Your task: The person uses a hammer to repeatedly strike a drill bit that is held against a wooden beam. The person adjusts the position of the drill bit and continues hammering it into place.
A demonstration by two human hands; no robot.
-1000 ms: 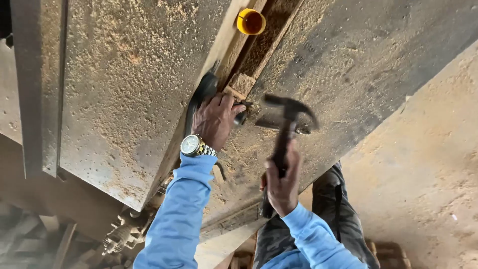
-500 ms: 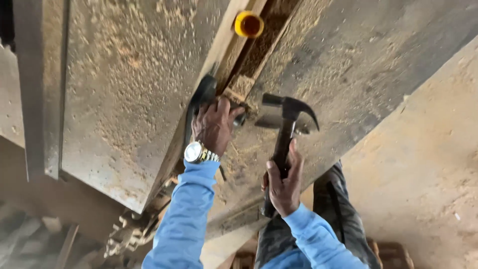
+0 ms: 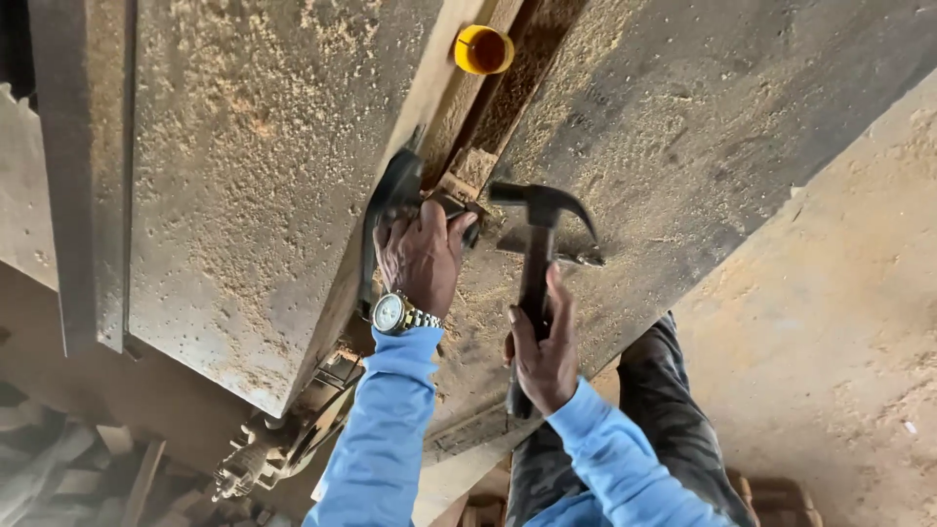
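Observation:
My left hand, with a wristwatch and a blue sleeve, grips a dark curved metal part at the slot of a sawdust-covered machine table. My right hand holds a black claw hammer by its handle. The hammer head is raised just to the right of my left hand's fingers, close to a small wooden block in the slot.
A yellow cap-like piece sits farther up the slot. A metal rail runs along the table's left side. Sawdust covers the floor at right. Wood scraps and machine parts lie below the table. My leg is beneath the hammer.
The hammer head has stayed near the slot, shifting slightly relative to my left hand. The view has moved a little. My left hand keeps its grip on the dark part.

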